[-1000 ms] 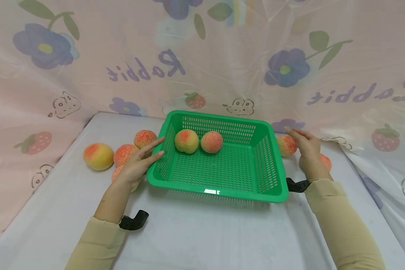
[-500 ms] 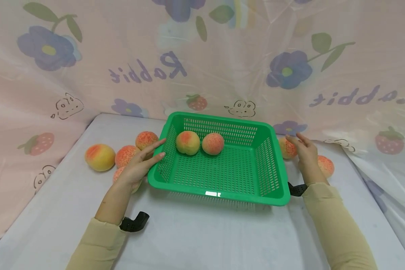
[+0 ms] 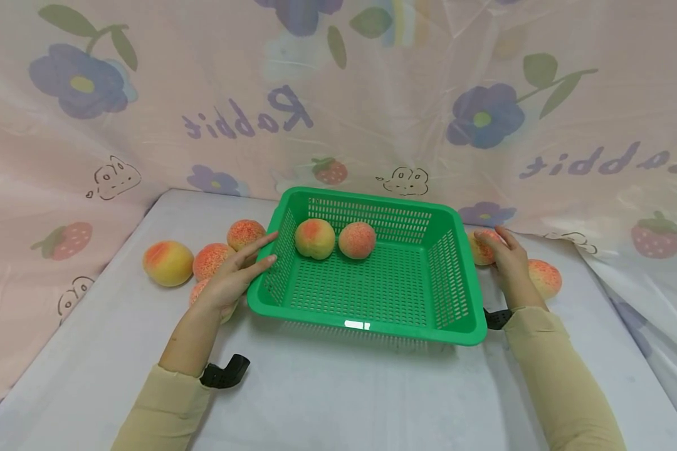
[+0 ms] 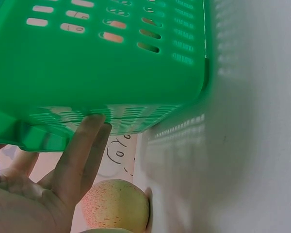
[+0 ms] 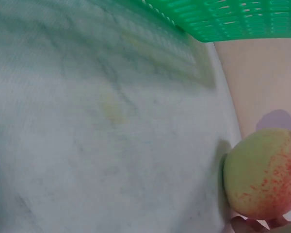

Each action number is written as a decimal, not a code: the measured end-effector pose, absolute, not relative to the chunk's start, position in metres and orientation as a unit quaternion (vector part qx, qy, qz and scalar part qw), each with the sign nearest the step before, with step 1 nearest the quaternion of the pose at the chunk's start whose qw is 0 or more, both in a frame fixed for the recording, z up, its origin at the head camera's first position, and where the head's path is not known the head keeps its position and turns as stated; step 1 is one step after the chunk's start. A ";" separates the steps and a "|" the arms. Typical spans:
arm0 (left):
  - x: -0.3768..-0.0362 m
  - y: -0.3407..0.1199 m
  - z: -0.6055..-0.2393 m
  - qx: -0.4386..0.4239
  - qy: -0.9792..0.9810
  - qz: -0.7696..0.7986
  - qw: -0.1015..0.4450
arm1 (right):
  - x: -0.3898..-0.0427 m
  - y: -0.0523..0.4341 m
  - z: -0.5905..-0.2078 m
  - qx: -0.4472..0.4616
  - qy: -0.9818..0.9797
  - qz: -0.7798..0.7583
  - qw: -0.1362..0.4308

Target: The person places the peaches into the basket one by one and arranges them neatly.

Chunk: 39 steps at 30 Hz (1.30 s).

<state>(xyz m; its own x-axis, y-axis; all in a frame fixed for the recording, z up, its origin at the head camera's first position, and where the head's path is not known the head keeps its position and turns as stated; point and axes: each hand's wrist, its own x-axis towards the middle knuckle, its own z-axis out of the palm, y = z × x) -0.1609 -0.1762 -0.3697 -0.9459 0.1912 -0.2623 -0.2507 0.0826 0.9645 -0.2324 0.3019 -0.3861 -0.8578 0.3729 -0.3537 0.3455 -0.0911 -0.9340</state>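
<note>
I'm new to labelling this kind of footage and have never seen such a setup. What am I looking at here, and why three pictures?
A person wears three cameras: one on the head looking down, one on each wrist. On the white table stands a green basket with two peaches inside. The left hand rests straight fingers against the basket's left wall; its wrist view shows that wall from below. The right hand touches a peach right of the basket; whether it grips is unclear. More peaches lie on the left.

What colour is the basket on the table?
The basket is bright green; the head view shows it best.
</note>
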 end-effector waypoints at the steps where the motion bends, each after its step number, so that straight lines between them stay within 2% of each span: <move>1: -0.161 -0.176 -0.370 -0.020 0.717 0.678 0.163 | -0.232 0.302 -0.386 -0.270 -0.676 0.685 0.009; 13: -0.161 -0.177 -0.370 -0.018 0.718 0.677 0.161 | -0.234 0.303 -0.391 -0.282 -0.670 0.686 0.028; 20: -0.161 -0.177 -0.370 -0.016 0.722 0.674 0.160 | -0.230 0.304 -0.388 -0.285 -0.681 0.674 0.021; 29: -0.162 -0.176 -0.369 -0.019 0.725 0.669 0.162 | -0.224 0.305 -0.374 -0.271 -0.712 0.647 -0.018; 39: -0.162 -0.178 -0.371 -0.014 0.725 0.669 0.160 | -0.221 0.303 -0.350 -0.255 -0.698 0.669 -0.010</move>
